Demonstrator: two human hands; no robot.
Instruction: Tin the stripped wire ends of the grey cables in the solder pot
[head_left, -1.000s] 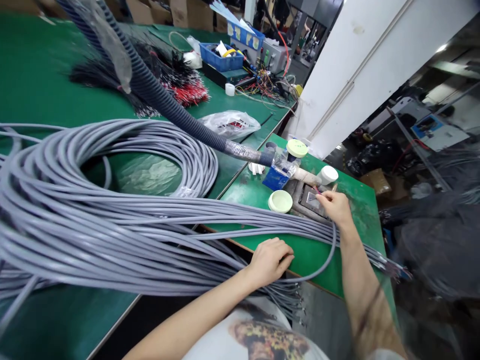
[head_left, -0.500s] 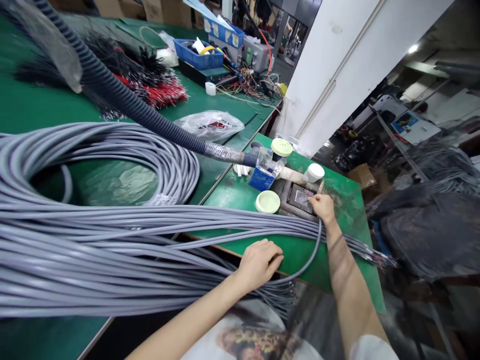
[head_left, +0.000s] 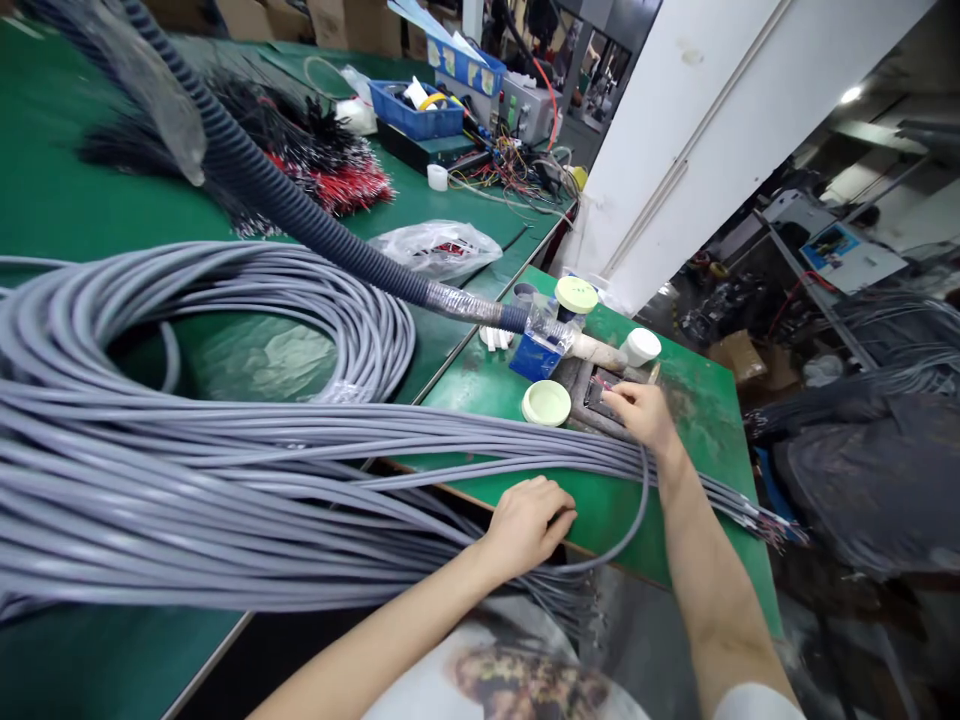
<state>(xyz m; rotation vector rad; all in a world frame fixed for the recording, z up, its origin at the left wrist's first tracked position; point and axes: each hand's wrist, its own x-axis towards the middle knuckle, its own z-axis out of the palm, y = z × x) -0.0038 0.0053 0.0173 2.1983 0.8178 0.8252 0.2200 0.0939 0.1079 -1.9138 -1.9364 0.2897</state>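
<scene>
A thick bundle of grey cables (head_left: pixel 225 470) runs across the green bench toward me. My left hand (head_left: pixel 531 520) rests closed on the bundle near the table edge, pinching one grey cable (head_left: pixel 634 520) that loops up to my right hand (head_left: pixel 637 412). My right hand is closed on that cable's end and holds its thin coloured wires over a small dark metal pot (head_left: pixel 600 392) on the little green table (head_left: pixel 697 400).
A black corrugated hose (head_left: pixel 300 205) slants down to the pot. Round pale-green lids (head_left: pixel 547 402) and a white cup (head_left: pixel 642 346) stand beside it, with a blue box (head_left: pixel 534 357). Further back lie red and black wires (head_left: pixel 330 165), a plastic bag (head_left: pixel 435 248) and blue bins (head_left: pixel 418 108).
My right hand has moved a little left over the pot with the cable end. The left hand has stayed on the bundle. The camera view has shifted slightly.
</scene>
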